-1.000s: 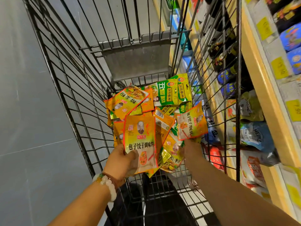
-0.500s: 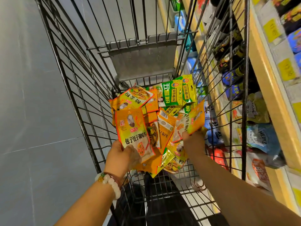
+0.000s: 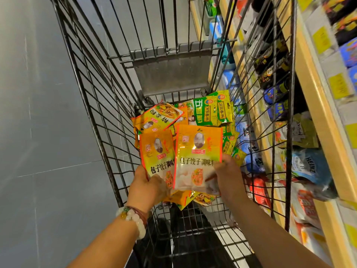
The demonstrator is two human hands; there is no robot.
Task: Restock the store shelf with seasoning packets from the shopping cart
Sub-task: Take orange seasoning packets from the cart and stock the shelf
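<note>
Both my hands are inside the black wire shopping cart (image 3: 100, 117), each holding an orange seasoning packet upright above the pile. My left hand (image 3: 148, 185) grips the bottom of one orange packet (image 3: 156, 151). My right hand (image 3: 229, 178) grips the lower right corner of a second, matching orange packet (image 3: 199, 151), which overlaps the first one's right edge. Beneath them lies a heap of several more packets: orange-yellow ones (image 3: 160, 118) and green ones (image 3: 210, 109). The store shelf (image 3: 326, 120) runs along the right side of the cart.
The wooden shelf carries dark bottles (image 3: 274, 60), blue pouches (image 3: 307, 167) and red-white packs (image 3: 305, 206), with yellow price tags (image 3: 338, 86) on its edges. A grey fold-down flap (image 3: 170, 72) stands at the cart's far end. Grey tiled floor (image 3: 34, 132) lies to the left.
My right hand has turned its packet upright and brought it leftward beside the packet in my left hand. Both packets have risen a little above the pile.
</note>
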